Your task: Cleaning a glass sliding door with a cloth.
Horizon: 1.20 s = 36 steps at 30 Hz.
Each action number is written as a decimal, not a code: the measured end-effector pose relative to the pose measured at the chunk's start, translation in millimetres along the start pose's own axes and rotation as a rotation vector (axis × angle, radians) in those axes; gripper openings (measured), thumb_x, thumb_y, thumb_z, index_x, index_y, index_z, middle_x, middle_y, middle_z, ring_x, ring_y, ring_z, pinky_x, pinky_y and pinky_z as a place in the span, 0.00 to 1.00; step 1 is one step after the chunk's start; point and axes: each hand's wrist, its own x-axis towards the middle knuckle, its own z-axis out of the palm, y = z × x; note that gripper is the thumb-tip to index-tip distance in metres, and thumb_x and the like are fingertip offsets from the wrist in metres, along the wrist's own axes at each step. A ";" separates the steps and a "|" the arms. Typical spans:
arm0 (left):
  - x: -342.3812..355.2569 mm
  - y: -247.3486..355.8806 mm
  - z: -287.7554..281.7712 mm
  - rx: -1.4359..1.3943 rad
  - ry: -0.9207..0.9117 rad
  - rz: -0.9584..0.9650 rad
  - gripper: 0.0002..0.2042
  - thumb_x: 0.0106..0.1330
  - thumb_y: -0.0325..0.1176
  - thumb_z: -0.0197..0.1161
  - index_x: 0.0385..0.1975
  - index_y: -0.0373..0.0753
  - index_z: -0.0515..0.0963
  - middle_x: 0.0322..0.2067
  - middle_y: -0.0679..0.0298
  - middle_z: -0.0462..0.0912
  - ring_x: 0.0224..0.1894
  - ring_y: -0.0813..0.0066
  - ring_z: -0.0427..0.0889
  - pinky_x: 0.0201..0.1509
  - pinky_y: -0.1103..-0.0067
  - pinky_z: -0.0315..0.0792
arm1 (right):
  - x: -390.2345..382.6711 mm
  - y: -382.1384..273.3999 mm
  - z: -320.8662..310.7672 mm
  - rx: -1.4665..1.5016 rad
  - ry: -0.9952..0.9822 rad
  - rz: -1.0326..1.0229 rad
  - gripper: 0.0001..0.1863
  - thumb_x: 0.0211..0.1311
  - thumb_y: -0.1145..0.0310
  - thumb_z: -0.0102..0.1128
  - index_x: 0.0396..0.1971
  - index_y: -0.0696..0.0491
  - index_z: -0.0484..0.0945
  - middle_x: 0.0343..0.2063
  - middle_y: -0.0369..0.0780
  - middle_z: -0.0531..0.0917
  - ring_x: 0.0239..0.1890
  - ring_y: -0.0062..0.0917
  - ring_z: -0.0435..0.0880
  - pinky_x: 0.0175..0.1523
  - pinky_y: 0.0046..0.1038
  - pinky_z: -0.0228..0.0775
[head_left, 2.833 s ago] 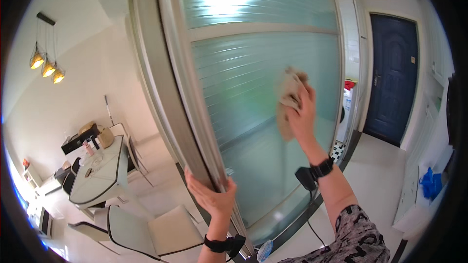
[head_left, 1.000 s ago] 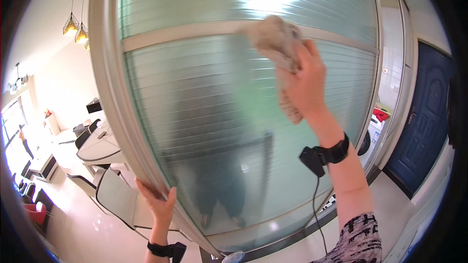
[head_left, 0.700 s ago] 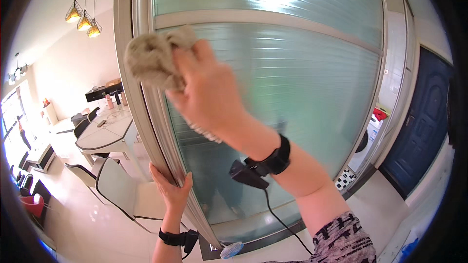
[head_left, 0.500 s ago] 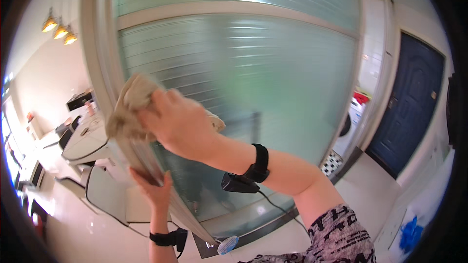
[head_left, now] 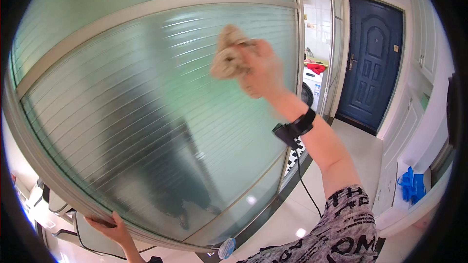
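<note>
A beige cloth is bunched in my right hand, held up against or just in front of the ribbed frosted glass panel; I cannot tell whether it touches. The fingers close round the cloth, and the hand is a little blurred. Low on the left, my left hand grips the edge of the sliding door's light metal frame, thumb on the glass side. A round tag sits at the frame's bottom corner.
A dark blue door stands at the far right, beside white cabinets. Blue plastic bags lie on a low shelf. Past the glass is a washing machine with a red cloth. Chairs are at lower left.
My right hand with the cloth has moved from the door's left frame edge rightward across the glass. The view has turned right. My left hand stays at the frame edge.
</note>
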 end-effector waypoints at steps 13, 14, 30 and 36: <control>7.6 -3.0 -72.5 -0.050 0.103 0.054 0.38 0.57 0.30 0.57 0.65 0.35 0.41 0.65 0.53 0.45 0.66 0.61 0.48 0.67 0.70 0.46 | -126.8 159.1 -8.6 -0.377 -0.117 0.637 0.20 0.53 0.68 0.55 0.47 0.55 0.68 0.47 0.49 0.70 0.47 0.47 0.71 0.48 0.40 0.67; 12.6 2.0 -68.8 -0.124 0.093 0.051 0.40 0.55 0.32 0.58 0.65 0.34 0.41 0.65 0.52 0.46 0.66 0.61 0.49 0.66 0.69 0.46 | -135.5 166.4 -12.7 -0.372 -0.115 0.664 0.21 0.53 0.67 0.55 0.49 0.55 0.68 0.48 0.49 0.70 0.49 0.46 0.70 0.50 0.39 0.66; 59.3 63.1 -9.6 -0.089 0.026 0.072 0.29 0.64 0.31 0.50 0.61 0.29 0.48 0.56 0.52 0.60 0.57 0.67 0.61 0.61 0.75 0.54 | -15.2 -113.6 12.4 0.448 -0.034 0.453 0.27 0.46 0.72 0.63 0.49 0.63 0.69 0.47 0.50 0.74 0.46 0.39 0.75 0.52 0.33 0.65; 58.9 78.1 -8.7 0.026 0.003 0.193 0.32 0.57 0.34 0.58 0.57 0.26 0.53 0.49 0.47 0.65 0.48 0.53 0.68 0.52 0.70 0.63 | 17.9 -263.3 17.7 0.601 -0.094 0.053 0.35 0.39 0.61 0.64 0.53 0.55 0.67 0.41 0.50 0.72 0.34 0.44 0.76 0.30 0.35 0.72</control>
